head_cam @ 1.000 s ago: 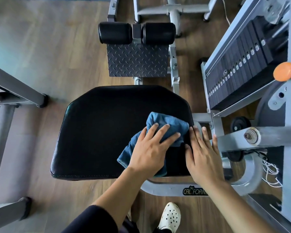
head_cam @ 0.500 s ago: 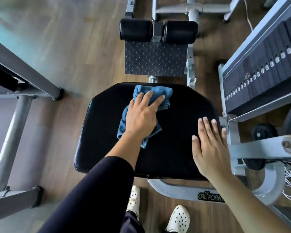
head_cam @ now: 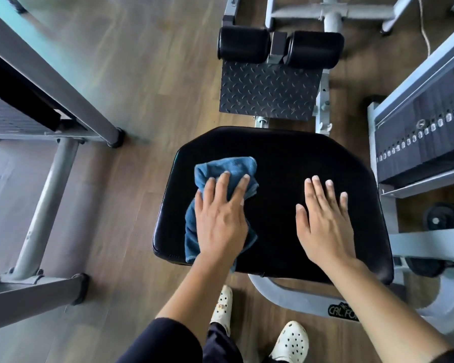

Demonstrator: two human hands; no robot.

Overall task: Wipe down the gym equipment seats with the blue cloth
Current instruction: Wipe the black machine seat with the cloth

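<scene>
1. Left grip [head_cam: 220,221]: fingers straight, pressing cloth [head_cam: 228,167] flat, centre-left of frame
2. Cloth lies on the left part of the seat [head_cam: 286,158], reaching its lower edge
3. Right grip [head_cam: 323,224]: fingers spread flat on seat, apart from cloth

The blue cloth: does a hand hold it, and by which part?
Nothing is gripped. The left hand presses flat on the middle of the crumpled blue cloth; the right hand lies flat on the black padded seat.
</scene>
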